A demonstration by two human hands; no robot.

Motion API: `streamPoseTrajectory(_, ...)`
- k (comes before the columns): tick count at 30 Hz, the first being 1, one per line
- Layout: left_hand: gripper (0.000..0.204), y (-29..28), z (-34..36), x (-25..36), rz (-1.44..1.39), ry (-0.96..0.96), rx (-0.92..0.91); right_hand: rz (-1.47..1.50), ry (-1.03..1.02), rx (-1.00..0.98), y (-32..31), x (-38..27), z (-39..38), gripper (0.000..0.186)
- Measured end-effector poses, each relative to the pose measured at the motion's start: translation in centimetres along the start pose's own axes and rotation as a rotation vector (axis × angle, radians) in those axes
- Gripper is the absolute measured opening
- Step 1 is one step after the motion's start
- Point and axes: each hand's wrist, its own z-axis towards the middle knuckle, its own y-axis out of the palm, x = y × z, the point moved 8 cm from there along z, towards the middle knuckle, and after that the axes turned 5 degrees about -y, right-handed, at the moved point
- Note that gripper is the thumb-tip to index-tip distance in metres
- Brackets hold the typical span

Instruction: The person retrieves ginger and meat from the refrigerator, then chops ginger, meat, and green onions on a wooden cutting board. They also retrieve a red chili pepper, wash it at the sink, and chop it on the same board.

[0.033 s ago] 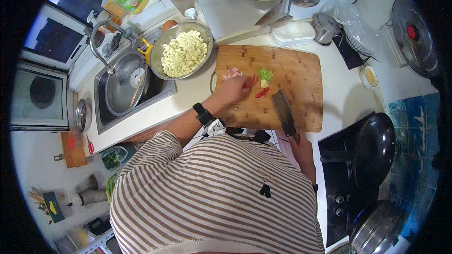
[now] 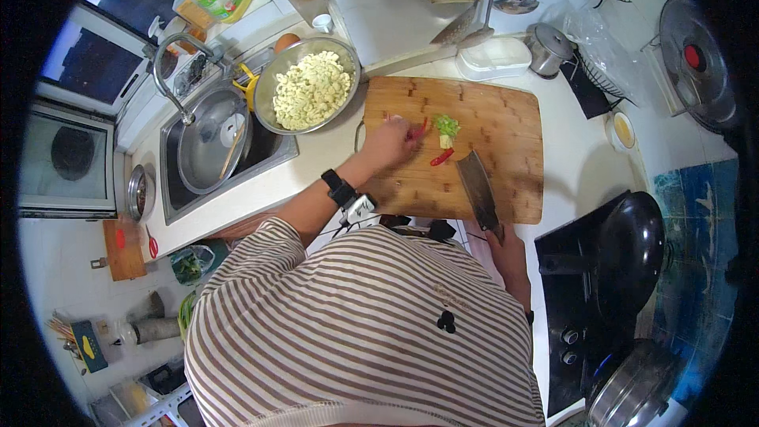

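Observation:
My left hand is over the left part of a wooden cutting board, its fingers closed on a red chili pepper. Most of the small pink pieces behind that hand are hidden. Right of the fingertips lie chopped green bits, a pale yellow chunk and another piece of red chili. My right hand grips the handle of a cleaver at the board's near edge. The broad dark blade lies over the board and points away from me.
A metal bowl of pale crumbly pieces stands beyond the board's left side, by the sink. At right, a black wok sits on the stove. Behind the board are a white lidded container and a metal pot.
My left hand has shifted slightly away from me with the chili, covering most of the pink pieces that showed before. My right hand and the cleaver have stayed nearly still.

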Motion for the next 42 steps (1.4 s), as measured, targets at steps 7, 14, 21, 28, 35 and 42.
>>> streamPoseTrajectory(7,0.023,-6.0,6.5,-4.4,0.247,-0.009,0.296,0.042,-0.022,0.008,0.1,-0.3,0.1,0.034)
streamPoseTrajectory(14,0.025,-2.1,5.0,-0.1,0.131,0.146,0.302,0.072,-0.011,0.028,0.4,-0.7,-0.2,0.034)
streamPoseTrajectory(21,0.021,7.2,-0.8,5.4,-0.084,0.407,0.085,-0.014,-0.019,0.053,-0.2,-1.6,0.6,0.035)
streamPoseTrajectory(28,0.016,7.6,-3.2,2.8,-0.078,0.451,0.118,-0.102,-0.059,-0.026,-0.4,-3.9,0.7,0.034)
streamPoseTrajectory(35,0.026,7.6,-4.6,3.5,0.128,0.513,0.074,-0.312,-0.125,-0.101,-0.5,-6.4,1.4,0.030)
streamPoseTrajectory(42,0.025,7.1,-4.8,4.3,0.161,0.539,0.061,-0.395,-0.208,-0.100,-0.5,-7.4,2.1,0.028)
